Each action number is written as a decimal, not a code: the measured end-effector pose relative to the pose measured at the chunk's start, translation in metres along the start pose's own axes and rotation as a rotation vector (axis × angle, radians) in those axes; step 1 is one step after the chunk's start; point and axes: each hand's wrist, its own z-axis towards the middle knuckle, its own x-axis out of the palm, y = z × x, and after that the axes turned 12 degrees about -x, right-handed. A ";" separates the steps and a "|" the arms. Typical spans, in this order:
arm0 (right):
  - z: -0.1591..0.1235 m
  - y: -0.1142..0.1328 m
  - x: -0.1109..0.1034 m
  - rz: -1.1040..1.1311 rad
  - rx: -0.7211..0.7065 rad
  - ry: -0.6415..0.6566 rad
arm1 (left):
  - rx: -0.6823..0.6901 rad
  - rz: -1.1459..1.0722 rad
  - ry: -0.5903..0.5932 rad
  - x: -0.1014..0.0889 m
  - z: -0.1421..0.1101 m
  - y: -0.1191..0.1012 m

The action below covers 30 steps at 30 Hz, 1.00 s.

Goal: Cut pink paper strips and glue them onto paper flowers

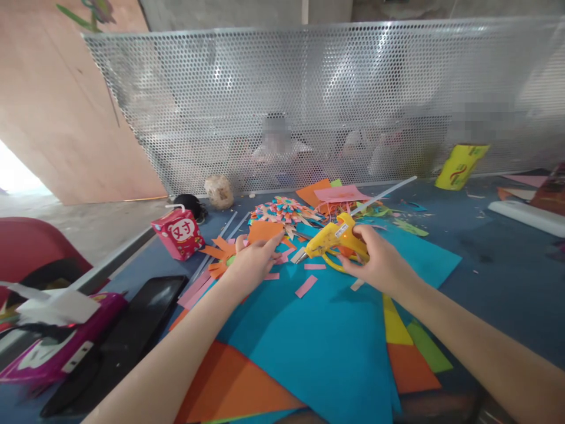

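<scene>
My right hand (pixel 371 259) is closed around a yellow glue gun (pixel 329 238). Its metal nozzle points down and left, and a long translucent glue stick (pixel 384 196) juts from the back. Below the gun lie yellow-handled scissors (pixel 332 262), partly hidden. My left hand (pixel 256 259) is over the paper scraps, index finger stretched out and thumb apart from it; I see nothing held in it. An orange paper flower (pixel 216 254) with a green centre lies just left of this hand, an orange paper piece (pixel 266 231) just behind it. Small pink strips (pixel 306 287) are scattered on the blue sheet (pixel 300 347).
Behind stands a multicoloured paper flower (pixel 286 212) before a perforated metal screen (pixel 309 76). To the left are a red drink box (pixel 179 234), a black phone (pixel 128 335) and a purple power strip (pixel 83 341). A yellow container (pixel 461 168) stands at the back right.
</scene>
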 end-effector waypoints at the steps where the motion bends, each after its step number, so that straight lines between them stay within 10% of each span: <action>1: 0.000 0.000 0.000 0.004 0.002 0.001 | 0.004 0.001 0.008 0.000 0.000 0.000; 13: 0.002 0.002 -0.002 0.015 0.031 0.002 | -0.262 -0.668 -0.025 -0.012 -0.003 0.000; 20: 0.000 -0.003 0.001 -0.064 0.014 -0.126 | -0.380 -1.147 0.262 -0.016 -0.008 -0.012; 30: 0.001 -0.008 -0.002 -0.056 0.138 -0.198 | -0.267 -1.217 0.440 -0.016 -0.015 -0.021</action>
